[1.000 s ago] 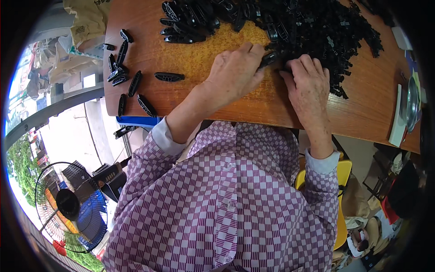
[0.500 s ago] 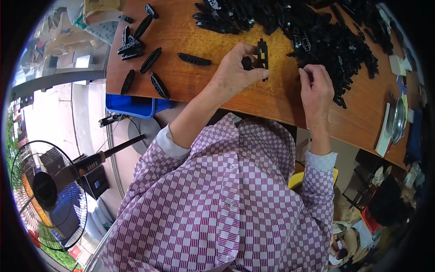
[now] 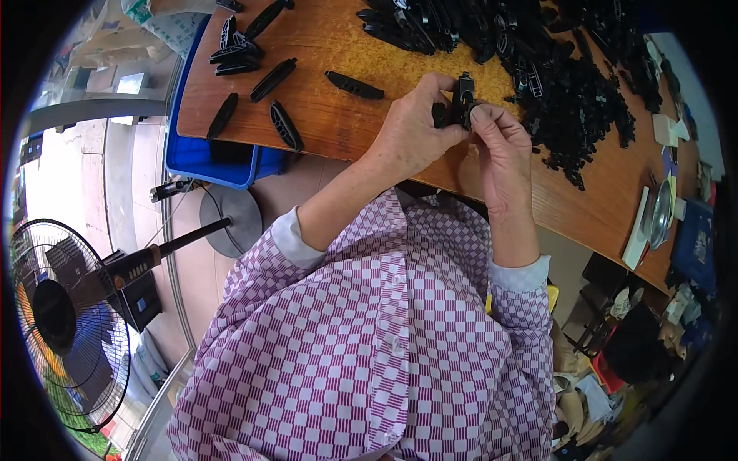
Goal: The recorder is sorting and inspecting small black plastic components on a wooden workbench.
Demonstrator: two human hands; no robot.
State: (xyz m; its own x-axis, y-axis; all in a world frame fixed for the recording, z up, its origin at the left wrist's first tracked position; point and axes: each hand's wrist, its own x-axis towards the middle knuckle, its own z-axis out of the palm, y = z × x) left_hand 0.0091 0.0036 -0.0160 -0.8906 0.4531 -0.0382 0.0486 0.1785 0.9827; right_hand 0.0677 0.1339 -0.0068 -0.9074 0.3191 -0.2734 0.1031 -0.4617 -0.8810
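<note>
Upright in my left hand [image 3: 411, 127] is a narrow black plastic housing [image 3: 464, 91], gripped between thumb and fingers above the table's front edge. A second dark piece [image 3: 440, 115] shows inside the same hand, partly covered by the fingers. My right hand [image 3: 503, 142] is closed, its thumb and fingertips pressed against the right side of the housing. Whatever those fingertips pinch is too dark and covered to tell. Left of my hands, a long black plastic part [image 3: 354, 84] lies alone on the wooden table [image 3: 323, 127].
Several similar long black parts [image 3: 274, 79] lie at the table's left. A heap of small black pieces [image 3: 580, 115] spreads on the right, with more long parts [image 3: 415, 27] behind. A blue bin [image 3: 204, 165] sits below the left edge, near a standing fan [image 3: 58, 315].
My right hand has moved left from beside the heap and now meets the housing in my left hand. The view has shifted slightly; the left hand keeps its hold.
</note>
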